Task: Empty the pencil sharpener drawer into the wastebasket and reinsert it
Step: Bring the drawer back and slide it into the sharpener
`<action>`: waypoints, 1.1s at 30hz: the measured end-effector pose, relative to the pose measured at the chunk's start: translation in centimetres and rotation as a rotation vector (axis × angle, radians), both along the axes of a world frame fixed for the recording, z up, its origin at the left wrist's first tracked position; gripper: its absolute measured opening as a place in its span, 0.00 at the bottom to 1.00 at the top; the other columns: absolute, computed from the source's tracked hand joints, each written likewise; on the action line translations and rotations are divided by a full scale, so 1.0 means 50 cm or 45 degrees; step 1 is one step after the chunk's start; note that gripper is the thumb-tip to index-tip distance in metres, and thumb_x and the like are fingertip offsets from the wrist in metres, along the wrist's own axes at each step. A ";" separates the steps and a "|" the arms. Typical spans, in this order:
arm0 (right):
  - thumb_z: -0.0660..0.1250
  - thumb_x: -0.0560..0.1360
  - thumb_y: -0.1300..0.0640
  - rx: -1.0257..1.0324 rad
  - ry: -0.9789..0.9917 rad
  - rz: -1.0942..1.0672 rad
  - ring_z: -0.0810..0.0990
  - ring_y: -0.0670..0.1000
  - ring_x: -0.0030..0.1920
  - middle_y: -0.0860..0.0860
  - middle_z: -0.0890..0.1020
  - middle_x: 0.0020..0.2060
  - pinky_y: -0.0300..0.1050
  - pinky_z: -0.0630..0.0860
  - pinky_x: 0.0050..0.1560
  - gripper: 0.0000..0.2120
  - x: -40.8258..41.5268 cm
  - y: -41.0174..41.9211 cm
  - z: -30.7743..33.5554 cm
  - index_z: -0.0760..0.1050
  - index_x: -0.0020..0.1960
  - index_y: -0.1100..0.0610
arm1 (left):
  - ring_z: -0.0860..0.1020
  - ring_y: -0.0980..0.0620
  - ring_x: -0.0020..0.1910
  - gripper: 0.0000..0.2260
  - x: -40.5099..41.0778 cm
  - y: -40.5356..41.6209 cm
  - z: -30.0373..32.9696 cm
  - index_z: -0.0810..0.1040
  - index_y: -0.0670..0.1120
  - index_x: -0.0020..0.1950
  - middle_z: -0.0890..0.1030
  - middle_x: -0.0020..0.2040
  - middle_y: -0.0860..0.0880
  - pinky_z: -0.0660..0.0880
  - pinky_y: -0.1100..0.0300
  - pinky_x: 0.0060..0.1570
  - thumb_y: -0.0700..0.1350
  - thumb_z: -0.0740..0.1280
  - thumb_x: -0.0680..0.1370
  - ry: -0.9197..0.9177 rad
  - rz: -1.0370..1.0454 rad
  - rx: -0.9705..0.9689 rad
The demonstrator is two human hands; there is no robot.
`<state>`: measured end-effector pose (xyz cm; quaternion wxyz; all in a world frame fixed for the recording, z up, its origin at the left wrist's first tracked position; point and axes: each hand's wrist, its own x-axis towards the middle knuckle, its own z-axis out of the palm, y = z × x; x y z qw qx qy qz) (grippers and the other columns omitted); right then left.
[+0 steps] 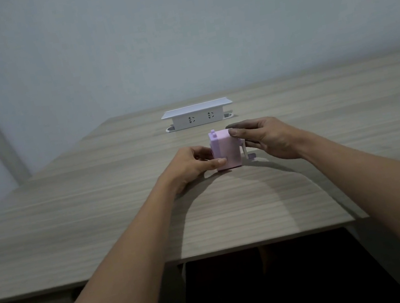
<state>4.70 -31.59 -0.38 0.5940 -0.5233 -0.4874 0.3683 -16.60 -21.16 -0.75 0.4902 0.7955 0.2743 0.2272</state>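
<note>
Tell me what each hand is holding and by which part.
Both hold the purple pencil sharpener. The left hand grips its lower left side; the right hand grips its top right edge, above the crank.

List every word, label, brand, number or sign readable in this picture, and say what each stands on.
None can be read.
Pink pencil sharpener: plain faces, no lettering visible.
White socket box: only plug holes show on its front; any marking is too small to tell.
Wooden table and wall: no text.
</note>
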 end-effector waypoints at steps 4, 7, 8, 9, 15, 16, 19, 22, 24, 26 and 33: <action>0.77 0.68 0.48 0.006 -0.100 -0.017 0.81 0.48 0.65 0.52 0.84 0.63 0.44 0.73 0.70 0.32 -0.002 -0.009 0.002 0.79 0.67 0.62 | 0.81 0.58 0.43 0.16 0.005 0.001 0.003 0.84 0.46 0.60 0.86 0.49 0.51 0.76 0.69 0.39 0.47 0.78 0.73 0.045 -0.010 0.004; 0.79 0.66 0.44 -0.041 -0.184 -0.008 0.82 0.50 0.65 0.52 0.84 0.63 0.50 0.74 0.69 0.35 0.001 -0.020 -0.015 0.79 0.68 0.60 | 0.82 0.61 0.38 0.17 0.002 0.006 -0.005 0.84 0.44 0.60 0.87 0.47 0.50 0.75 0.70 0.36 0.45 0.78 0.73 0.009 -0.010 -0.042; 0.79 0.69 0.46 -0.069 -0.226 0.004 0.83 0.50 0.63 0.52 0.85 0.61 0.51 0.76 0.67 0.30 0.002 -0.024 -0.020 0.80 0.67 0.59 | 0.82 0.62 0.34 0.17 0.001 0.008 -0.007 0.84 0.43 0.60 0.87 0.46 0.50 0.74 0.71 0.34 0.44 0.78 0.73 -0.005 -0.017 -0.059; 0.78 0.72 0.51 -0.097 -0.265 0.021 0.84 0.51 0.60 0.52 0.87 0.59 0.50 0.78 0.65 0.24 0.001 -0.030 -0.021 0.82 0.65 0.58 | 0.81 0.62 0.33 0.17 0.000 0.009 -0.007 0.84 0.43 0.60 0.87 0.45 0.49 0.74 0.71 0.33 0.44 0.78 0.73 -0.013 -0.024 -0.075; 0.78 0.71 0.61 -0.153 -0.380 0.026 0.85 0.52 0.51 0.58 0.88 0.54 0.50 0.80 0.59 0.18 0.020 -0.011 0.013 0.84 0.60 0.62 | 0.84 0.49 0.57 0.21 0.018 0.046 0.021 0.83 0.45 0.64 0.87 0.55 0.49 0.79 0.54 0.60 0.46 0.78 0.72 0.009 -0.063 -0.053; 0.78 0.71 0.61 -0.147 -0.404 0.019 0.84 0.51 0.51 0.58 0.88 0.53 0.49 0.80 0.59 0.18 0.026 -0.001 0.022 0.84 0.59 0.61 | 0.84 0.49 0.57 0.21 0.024 0.055 0.028 0.82 0.44 0.65 0.87 0.56 0.48 0.78 0.53 0.62 0.45 0.78 0.73 -0.005 -0.064 -0.054; 0.79 0.71 0.59 -0.125 -0.441 0.005 0.84 0.48 0.48 0.57 0.88 0.52 0.45 0.79 0.54 0.16 0.042 0.028 0.049 0.85 0.58 0.60 | 0.83 0.49 0.58 0.21 0.044 0.077 0.052 0.82 0.43 0.66 0.86 0.57 0.48 0.78 0.54 0.61 0.43 0.77 0.74 -0.034 -0.070 -0.028; 0.77 0.72 0.61 -0.103 -0.426 -0.003 0.84 0.48 0.48 0.56 0.88 0.53 0.41 0.79 0.52 0.17 0.066 0.065 0.079 0.84 0.60 0.60 | 0.84 0.49 0.57 0.19 0.076 0.114 0.078 0.82 0.43 0.66 0.86 0.57 0.48 0.78 0.57 0.58 0.41 0.76 0.75 -0.072 -0.049 -0.024; 0.77 0.72 0.63 -0.086 -0.424 -0.002 0.83 0.47 0.47 0.58 0.87 0.55 0.37 0.79 0.49 0.17 0.087 0.089 0.094 0.84 0.60 0.60 | 0.84 0.48 0.58 0.19 0.102 0.145 0.086 0.83 0.42 0.65 0.87 0.56 0.48 0.78 0.56 0.61 0.40 0.77 0.74 -0.102 -0.052 -0.036; 0.76 0.73 0.63 -0.081 -0.426 -0.015 0.82 0.49 0.47 0.59 0.87 0.56 0.38 0.79 0.48 0.16 0.111 0.113 0.103 0.84 0.60 0.60 | 0.84 0.48 0.58 0.20 0.131 0.172 0.093 0.83 0.43 0.65 0.87 0.57 0.48 0.77 0.55 0.63 0.41 0.77 0.74 -0.108 -0.050 -0.039; 0.77 0.73 0.61 -0.077 -0.389 -0.095 0.83 0.59 0.61 0.56 0.87 0.56 0.56 0.75 0.66 0.17 0.217 0.210 0.100 0.83 0.62 0.59 | 0.84 0.50 0.59 0.21 0.250 0.269 0.089 0.82 0.43 0.66 0.87 0.57 0.49 0.77 0.53 0.65 0.40 0.77 0.73 -0.157 -0.036 -0.066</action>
